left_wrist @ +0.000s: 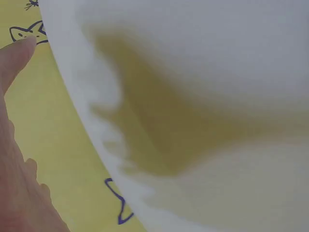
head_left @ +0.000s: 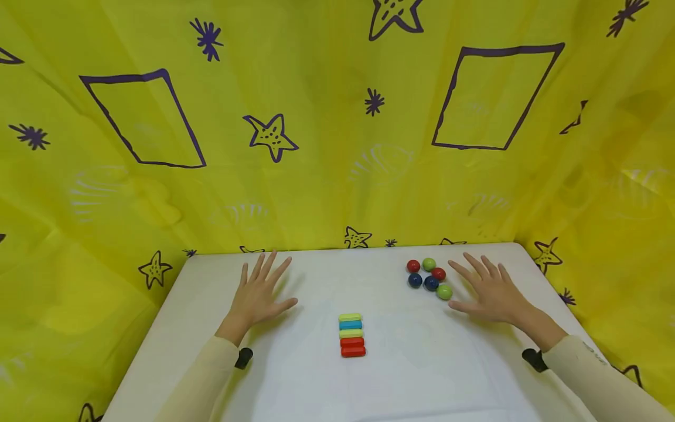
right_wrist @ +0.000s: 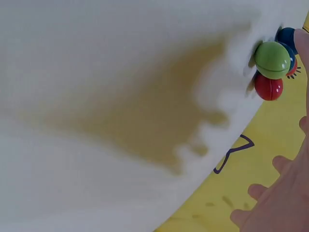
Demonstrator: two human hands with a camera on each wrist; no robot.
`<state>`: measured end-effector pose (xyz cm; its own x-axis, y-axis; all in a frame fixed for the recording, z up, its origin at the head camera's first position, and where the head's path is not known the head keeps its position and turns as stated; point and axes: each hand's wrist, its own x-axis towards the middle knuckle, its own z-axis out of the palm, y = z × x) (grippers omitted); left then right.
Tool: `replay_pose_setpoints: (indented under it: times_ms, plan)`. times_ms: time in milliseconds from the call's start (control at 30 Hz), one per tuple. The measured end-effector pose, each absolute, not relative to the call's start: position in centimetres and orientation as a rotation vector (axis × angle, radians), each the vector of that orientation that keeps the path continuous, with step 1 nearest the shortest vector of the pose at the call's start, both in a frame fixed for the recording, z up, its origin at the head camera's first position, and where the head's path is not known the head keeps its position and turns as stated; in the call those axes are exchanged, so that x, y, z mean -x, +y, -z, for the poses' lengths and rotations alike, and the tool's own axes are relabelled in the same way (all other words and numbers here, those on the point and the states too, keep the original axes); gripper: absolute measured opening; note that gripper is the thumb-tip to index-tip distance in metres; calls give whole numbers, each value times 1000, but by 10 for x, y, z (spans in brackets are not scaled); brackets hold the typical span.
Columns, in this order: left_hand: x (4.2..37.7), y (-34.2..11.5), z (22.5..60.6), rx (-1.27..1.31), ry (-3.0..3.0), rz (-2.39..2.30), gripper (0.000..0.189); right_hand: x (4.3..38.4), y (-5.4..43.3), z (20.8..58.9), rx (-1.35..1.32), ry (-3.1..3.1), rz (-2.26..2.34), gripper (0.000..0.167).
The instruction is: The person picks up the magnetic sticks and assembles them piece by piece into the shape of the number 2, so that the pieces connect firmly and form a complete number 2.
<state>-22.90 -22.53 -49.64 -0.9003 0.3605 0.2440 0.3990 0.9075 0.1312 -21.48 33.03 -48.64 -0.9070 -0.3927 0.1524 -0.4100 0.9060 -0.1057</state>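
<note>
My left hand (head_left: 258, 298) hovers above the left part of the table with its fingers spread, holding nothing. On the right, my right hand (head_left: 494, 294) is likewise spread over the table, beside a cluster of small glossy balls. The cluster has red balls (head_left: 413, 266), green balls (head_left: 445, 292) and dark blue balls (head_left: 415, 281). Between the hands, nearer the front, lies a column of short bars: yellow-green bars (head_left: 350, 317), a blue bar (head_left: 350, 325) and red bars (head_left: 353, 351). In the right wrist view a green ball (right_wrist: 273, 60) sits near the thumb, apparently untouched.
A white-covered table (head_left: 295, 387) carries everything. Yellow cloth (head_left: 316, 193) with drawn stars and frames hangs behind and at both sides of it. Dark wrist bands (head_left: 244, 358) show at the sleeve cuffs. Hand shadows fall on the white surface.
</note>
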Motion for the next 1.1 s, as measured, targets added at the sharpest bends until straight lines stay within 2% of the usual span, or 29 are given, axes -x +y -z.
replay_pose_setpoints:
  times_ms: [300,667,1100]
  plan:
    - [235,-205,489,667,-2873,312,89,219,334,480,-753,-2936,-320,85]
    - [230,-163,489,804,-2952,591,68,223,327,480,-791,-2993,-768,67]
    - [222,-125,501,965,-2958,910,51,222,323,492,-824,-2923,-971,47]
